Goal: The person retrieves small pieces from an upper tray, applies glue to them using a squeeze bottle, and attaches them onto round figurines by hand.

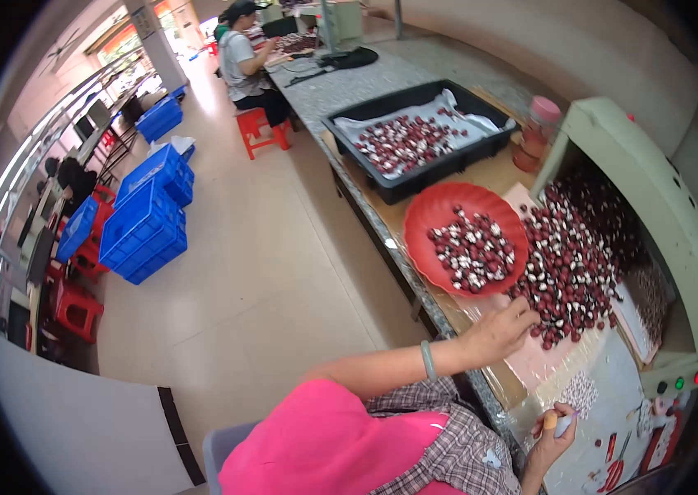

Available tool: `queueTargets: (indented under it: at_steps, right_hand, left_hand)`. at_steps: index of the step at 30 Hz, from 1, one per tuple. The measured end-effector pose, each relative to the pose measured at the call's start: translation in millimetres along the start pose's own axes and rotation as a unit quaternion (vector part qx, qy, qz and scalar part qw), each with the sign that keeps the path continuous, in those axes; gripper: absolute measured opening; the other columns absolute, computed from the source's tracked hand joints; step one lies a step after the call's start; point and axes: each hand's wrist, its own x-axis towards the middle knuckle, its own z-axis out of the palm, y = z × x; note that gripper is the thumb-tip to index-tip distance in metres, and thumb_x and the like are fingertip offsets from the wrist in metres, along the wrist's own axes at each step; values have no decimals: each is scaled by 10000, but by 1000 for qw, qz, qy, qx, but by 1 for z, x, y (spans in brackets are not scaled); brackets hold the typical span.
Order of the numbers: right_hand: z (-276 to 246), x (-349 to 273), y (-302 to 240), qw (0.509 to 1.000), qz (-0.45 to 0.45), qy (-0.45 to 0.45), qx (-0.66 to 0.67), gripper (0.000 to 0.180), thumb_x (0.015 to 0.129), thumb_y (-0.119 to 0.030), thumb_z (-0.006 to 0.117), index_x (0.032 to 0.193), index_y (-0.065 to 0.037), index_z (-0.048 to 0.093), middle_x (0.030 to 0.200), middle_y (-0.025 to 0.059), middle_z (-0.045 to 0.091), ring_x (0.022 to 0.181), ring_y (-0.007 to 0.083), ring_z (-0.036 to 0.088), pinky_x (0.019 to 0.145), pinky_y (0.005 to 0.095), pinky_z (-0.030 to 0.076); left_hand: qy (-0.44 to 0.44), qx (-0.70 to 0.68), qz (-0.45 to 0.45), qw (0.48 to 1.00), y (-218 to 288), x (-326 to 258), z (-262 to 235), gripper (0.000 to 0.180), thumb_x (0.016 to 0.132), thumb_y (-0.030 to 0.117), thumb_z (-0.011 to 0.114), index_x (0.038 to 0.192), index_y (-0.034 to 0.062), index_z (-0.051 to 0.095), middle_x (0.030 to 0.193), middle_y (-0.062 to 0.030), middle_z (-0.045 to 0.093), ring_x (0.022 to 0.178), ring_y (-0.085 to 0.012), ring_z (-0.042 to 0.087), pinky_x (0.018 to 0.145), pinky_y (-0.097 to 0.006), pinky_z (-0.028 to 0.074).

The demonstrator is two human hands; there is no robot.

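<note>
My left hand (pixel 504 328), with a green bangle on its wrist, reaches to the near edge of a heap of small red and white pieces (pixel 575 264) spread on the bench; its fingertips touch the pieces. A red round tray (pixel 439 216) with more of the same pieces sits just beyond that hand. My right hand (pixel 553 436) is lower down, closed on a small white piece, with an orange cover on one fingertip. A patch of small white pieces (pixel 581 389) lies beside it.
A black bin (pixel 398 186) lined with plastic and holding red and white pieces stands farther along the bench. A pale green machine housing (pixel 654 206) frames the heap. A pink-lidded jar (pixel 538 124), blue crates (pixel 147 227), red stools (pixel 77 307) and a seated person (pixel 243 62) are around.
</note>
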Motion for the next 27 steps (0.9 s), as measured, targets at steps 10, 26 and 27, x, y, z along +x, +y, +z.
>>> queueTargets:
  at_steps: [10,26,27]
  right_hand:
    - [57,7,-29,985,-13,-87,147,302,935,-286,551,1127,-82,439,941,46,528,611,77,502,425,163,303]
    - [120,-16,-66,966,-24,-175,191,334,936,-297,554,1184,-85,481,991,27,573,684,74,526,444,143,327]
    - [121,-19,-68,966,-33,-182,178,350,934,-298,564,1196,-82,479,1010,38,581,680,73,527,442,140,334]
  left_hand:
    - [-37,-367,-173,913,-7,-45,-55,223,871,95,617,1073,2,608,1036,-57,572,839,-99,586,685,-242,490]
    - [87,-623,-53,775,72,-72,-239,273,853,47,654,1119,2,611,1084,-51,615,845,-74,570,759,-210,478]
    - [107,-628,-6,771,83,-73,-255,269,856,38,647,1116,-11,601,1073,-74,606,832,-82,560,741,-211,475]
